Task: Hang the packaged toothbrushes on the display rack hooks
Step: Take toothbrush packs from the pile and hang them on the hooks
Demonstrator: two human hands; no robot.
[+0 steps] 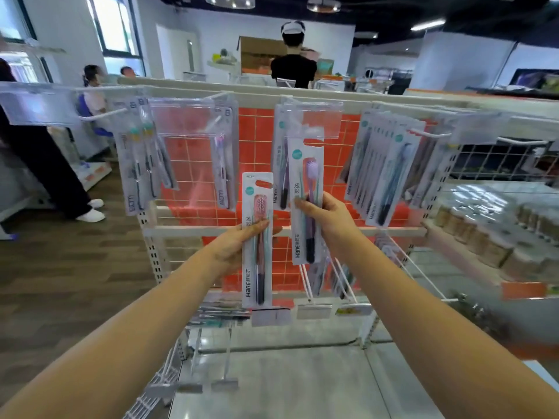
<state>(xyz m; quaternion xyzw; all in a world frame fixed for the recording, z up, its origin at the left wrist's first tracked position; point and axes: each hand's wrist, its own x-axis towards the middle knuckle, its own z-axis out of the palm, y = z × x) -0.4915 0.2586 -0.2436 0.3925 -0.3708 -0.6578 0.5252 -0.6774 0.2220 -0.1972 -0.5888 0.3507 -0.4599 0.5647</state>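
My left hand (234,244) grips a packaged toothbrush with a pink head (257,207), held upright in front of the wire display rack (302,231). My right hand (328,217) grips a second pack with a purple head (306,176), raised higher so its hang slot sits just under the clear label holder of the middle hook (314,119). More packs hang behind it on that hook. Other toothbrush packs hang on the left hooks (145,158) and in a thick row on the right hooks (384,170).
Lower hooks (332,276) stick out toward me with a few packs and price tags. A shelf of jars (490,234) stands at the right. A person in black (293,68) stands behind the rack, and another person's legs (60,182) are at the left.
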